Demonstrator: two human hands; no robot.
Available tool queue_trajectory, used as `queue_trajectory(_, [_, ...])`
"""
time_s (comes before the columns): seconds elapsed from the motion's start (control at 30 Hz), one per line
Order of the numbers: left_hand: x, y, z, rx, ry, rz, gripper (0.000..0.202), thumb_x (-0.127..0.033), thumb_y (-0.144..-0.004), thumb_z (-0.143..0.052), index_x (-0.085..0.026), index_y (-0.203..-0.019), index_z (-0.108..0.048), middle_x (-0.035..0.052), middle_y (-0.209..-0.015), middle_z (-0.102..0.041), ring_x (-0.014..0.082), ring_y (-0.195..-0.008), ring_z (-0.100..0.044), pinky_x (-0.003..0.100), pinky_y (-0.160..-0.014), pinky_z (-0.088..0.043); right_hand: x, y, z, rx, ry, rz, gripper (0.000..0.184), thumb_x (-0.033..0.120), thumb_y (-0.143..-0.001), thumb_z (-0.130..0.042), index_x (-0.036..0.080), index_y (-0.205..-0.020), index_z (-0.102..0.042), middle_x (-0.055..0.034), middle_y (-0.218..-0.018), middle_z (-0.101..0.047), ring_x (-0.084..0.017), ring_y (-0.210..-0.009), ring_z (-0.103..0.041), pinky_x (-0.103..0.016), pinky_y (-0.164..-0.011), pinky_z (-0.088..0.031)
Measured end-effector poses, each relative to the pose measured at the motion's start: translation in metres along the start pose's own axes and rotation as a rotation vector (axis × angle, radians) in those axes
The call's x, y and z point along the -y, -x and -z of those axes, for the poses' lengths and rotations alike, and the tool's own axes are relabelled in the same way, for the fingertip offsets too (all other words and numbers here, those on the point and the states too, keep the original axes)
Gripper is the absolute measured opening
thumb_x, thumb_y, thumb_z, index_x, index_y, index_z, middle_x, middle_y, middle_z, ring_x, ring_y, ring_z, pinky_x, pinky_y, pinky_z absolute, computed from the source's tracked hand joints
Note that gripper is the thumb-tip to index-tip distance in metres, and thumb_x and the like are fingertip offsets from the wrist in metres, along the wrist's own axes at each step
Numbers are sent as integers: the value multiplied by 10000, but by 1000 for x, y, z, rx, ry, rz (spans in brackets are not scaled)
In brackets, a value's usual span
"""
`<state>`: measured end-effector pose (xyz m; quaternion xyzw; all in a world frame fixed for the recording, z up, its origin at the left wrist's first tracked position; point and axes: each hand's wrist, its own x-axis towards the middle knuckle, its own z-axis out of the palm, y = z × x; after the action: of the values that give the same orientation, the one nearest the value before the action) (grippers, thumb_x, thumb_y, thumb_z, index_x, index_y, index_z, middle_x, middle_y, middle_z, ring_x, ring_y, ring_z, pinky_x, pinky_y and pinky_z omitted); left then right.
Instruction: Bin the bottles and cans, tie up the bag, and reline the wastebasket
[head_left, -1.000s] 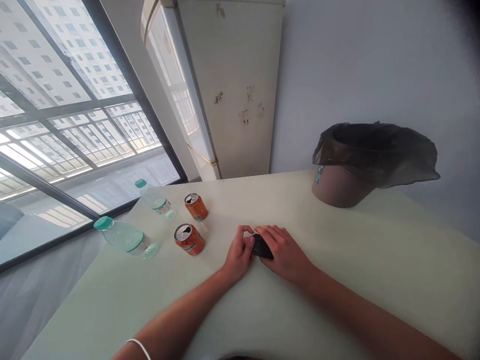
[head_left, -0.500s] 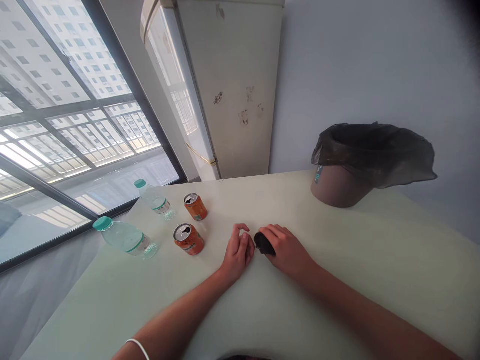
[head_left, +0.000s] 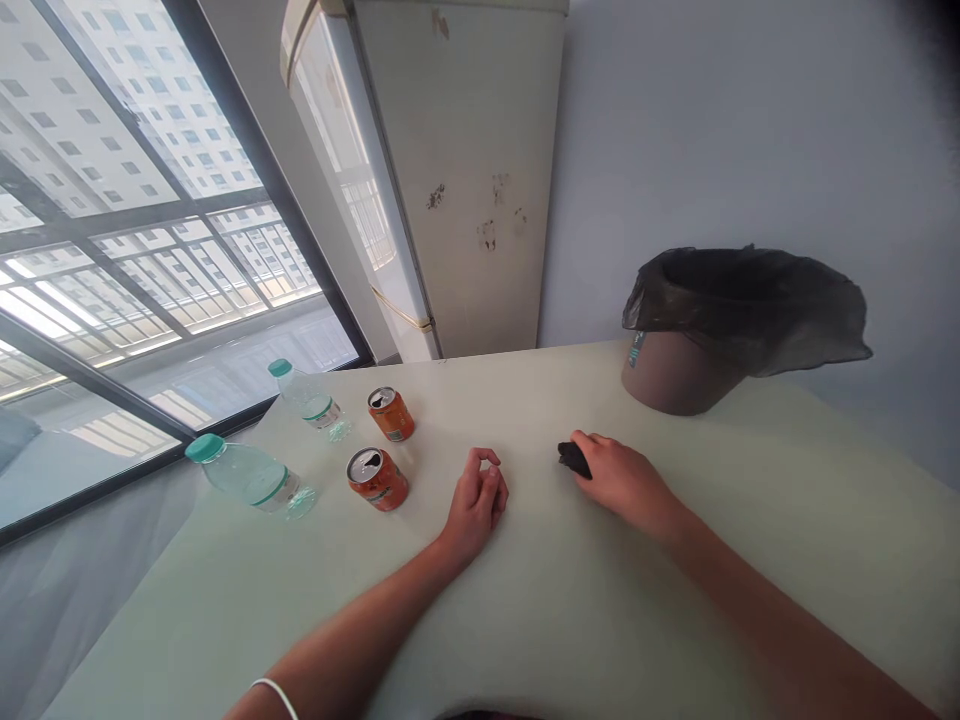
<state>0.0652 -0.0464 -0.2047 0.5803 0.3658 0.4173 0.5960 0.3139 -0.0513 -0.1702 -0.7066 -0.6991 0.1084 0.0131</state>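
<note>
My right hand (head_left: 624, 480) is closed around a small black object (head_left: 573, 458) that sticks out past its fingers, low over the pale table (head_left: 787, 500). I cannot make out what the object is. My left hand (head_left: 475, 500) rests on the table with its fingers loosely curled and nothing in them. Just left of it stand two opened orange cans, one near (head_left: 377, 478) and one farther back (head_left: 391, 413). Two clear water bottles with green caps, one near (head_left: 250, 474) and one far (head_left: 308, 398), lie by the table's left edge.
A brown bin (head_left: 675, 372) lined with a black bag (head_left: 750, 300) stands on the table at the back right. A stained white fridge (head_left: 450, 170) rises behind the table, beside a large window (head_left: 112, 230) on the left.
My hands have separated. The right hand has carried the black object to the right and farther back, toward the bin. The left hand has let go and stayed in place.
</note>
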Motion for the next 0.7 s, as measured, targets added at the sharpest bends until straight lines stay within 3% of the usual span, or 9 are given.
queue_trajectory(0.2, [-2,0,1,2,-41,16,376,-620,-1048,-451,-246,-1070,-414,-103,-612,-454,81,-449,-307,178,-395,-236,-40,2,13,50,63,-224,151,215,-898,-536,212,-1045,-501,-98,-981,-662,-254,-810,-667,-301,-587,-312])
queue_trajectory(0.3, [-3,1,0,3,-52,23,395,-637,-1035,-458,-246,-1070,-413,-102,-604,-454,86,-455,-306,180,-393,-237,-72,13,14,35,72,-314,170,244,-877,-535,219,-1042,-501,-106,-955,-656,-271,-781,-658,-320,-598,-332])
queue_trajectory(0.43, [-4,1,0,7,-37,30,409,-654,-1026,-456,-250,-1060,-403,-110,-599,-434,83,-447,-284,178,-387,-229,-159,44,3,-23,-79,-398,191,364,-842,-553,264,-1001,-518,-150,-985,-678,-294,-750,-660,-376,-615,-372])
queue_trajectory(0.57, [-1,0,0,18,-40,26,392,-636,-1031,-459,-250,-1057,-401,-109,-598,-445,79,-446,-279,174,-389,-227,-261,90,-16,-95,-190,-681,379,431,-635,-654,279,-966,-548,-164,-722,-595,-373,-647,-632,-467,-628,-405])
queue_trajectory(0.63, [-1,0,0,17,-34,28,377,-622,-1036,-460,-250,-1059,-403,-106,-603,-450,80,-451,-287,175,-391,-227,-289,112,-24,-258,-217,-697,462,491,-639,-617,290,-1052,-566,-183,-743,-554,-419,-722,-641,-505,-656,-435])
queue_trajectory(0.7, [-1,0,0,15,-18,30,363,-610,-1042,-450,-251,-1062,-405,-102,-614,-453,84,-463,-302,176,-393,-239,-295,127,-30,-321,-222,-726,565,593,-683,-561,284,-1157,-551,-201,-776,-528,-470,-856,-639,-535,-702,-455])
